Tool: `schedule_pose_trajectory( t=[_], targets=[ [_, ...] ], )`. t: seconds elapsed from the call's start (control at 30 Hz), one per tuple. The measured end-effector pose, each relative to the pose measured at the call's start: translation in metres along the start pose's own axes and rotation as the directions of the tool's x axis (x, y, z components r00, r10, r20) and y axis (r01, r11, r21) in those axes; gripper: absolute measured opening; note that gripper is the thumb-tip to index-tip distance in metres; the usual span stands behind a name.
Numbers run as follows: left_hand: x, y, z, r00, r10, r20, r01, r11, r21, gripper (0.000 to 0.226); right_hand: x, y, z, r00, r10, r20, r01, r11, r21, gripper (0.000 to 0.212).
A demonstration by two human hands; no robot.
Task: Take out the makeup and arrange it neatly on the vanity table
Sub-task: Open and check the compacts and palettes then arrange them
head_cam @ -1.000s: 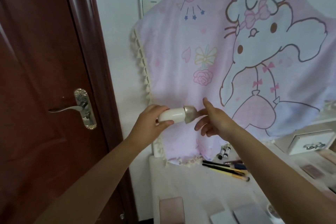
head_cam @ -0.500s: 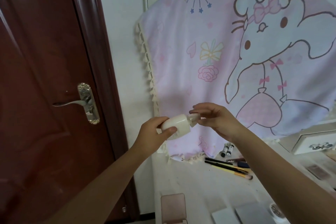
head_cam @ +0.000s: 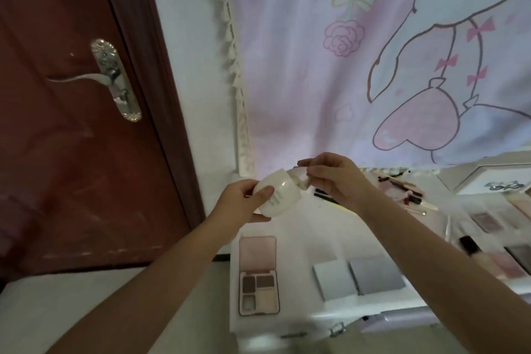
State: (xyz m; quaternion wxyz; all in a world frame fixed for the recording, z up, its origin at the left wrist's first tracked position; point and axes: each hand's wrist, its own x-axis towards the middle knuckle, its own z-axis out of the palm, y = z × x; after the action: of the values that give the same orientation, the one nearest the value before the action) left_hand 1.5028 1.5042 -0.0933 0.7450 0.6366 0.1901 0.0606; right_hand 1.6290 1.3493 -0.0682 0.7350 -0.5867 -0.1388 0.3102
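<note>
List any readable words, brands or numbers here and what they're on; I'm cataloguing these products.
None can be read.
White bottle, held by left hand and right hand: small dark print, too blurred.
White box: dark ornament, not legible as text.
Open eyeshadow palette: no visible text.

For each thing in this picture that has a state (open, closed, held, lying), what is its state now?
Cream bottle: held tilted in the air, above the table.
Left hand: grips the bottle's body.
Right hand: pinches the bottle's cap end.
Eyeshadow palette: open, lying flat on the vanity table.
Two grey cases: closed, side by side.
Door: closed, handle level.
Pencils and brushes: lying on the table.
</note>
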Motion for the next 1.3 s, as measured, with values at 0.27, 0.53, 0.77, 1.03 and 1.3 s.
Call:
schedule_pose_trajectory(
  t=[0.27,0.53,0.77,1.03,1.3],
  targets=[
    [-0.025,-0.094,0.034,0.931,-0.305,-0.201,0.296,0.952,-0.071,0.013,0.009,0.075,-0.044,0.923,0.384,0.032,-0.344,0.858,-0.382,0.029],
    [-0.065,-0.182,0.076,0.785,-0.540,-0.305,0.478,0.840,-0.256,0.022,0.003,0.151,-0.049,0.867,0.485,0.110,-0.169,0.495,-0.852,0.023],
    [-0.060,-0.205,0.088,0.655,-0.605,-0.452,0.526,0.795,-0.303,0.026,0.012,0.172,-0.045,0.885,0.441,0.148,-0.055,0.416,-0.908,0.026],
    [-0.055,-0.197,0.086,0.657,-0.564,-0.501,0.598,0.794,-0.110,0.029,0.011,0.165,-0.064,0.929,0.335,0.157,0.062,0.278,-0.959,0.030],
    [-0.052,-0.180,0.079,0.873,-0.246,-0.421,0.484,0.549,0.682,0.029,-0.038,0.177,-0.135,0.804,0.499,0.324,0.498,-0.269,-0.824,0.086]
  ],
)
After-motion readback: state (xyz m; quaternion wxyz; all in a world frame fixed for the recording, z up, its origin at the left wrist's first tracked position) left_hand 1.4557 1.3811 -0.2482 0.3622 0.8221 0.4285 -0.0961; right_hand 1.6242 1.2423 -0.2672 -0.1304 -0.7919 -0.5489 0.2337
